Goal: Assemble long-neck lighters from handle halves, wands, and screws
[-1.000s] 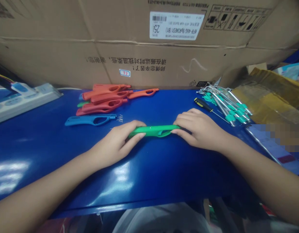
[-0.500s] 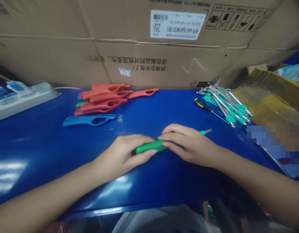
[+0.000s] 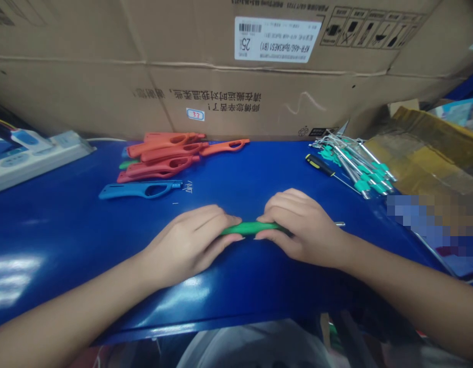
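Casing [image 3: 253,228] of green plastic sits level between left hand [image 3: 192,237] and right hand [image 3: 305,227], fingers [image 3: 276,212] closed on its opposite ends, a hold that likely steadies it over the blue table [image 3: 221,296]. Behind, red casings [image 3: 144,173] lie heaped at left and teal-and-metal rods [image 3: 362,185] bunched at right, seemingly sorted by kind to stay within easy reach.

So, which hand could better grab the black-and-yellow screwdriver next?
Probably the right hand: the black-and-yellow screwdriver lies just beyond it, while the left hand is farther away. Both hold the slim green plastic casing.
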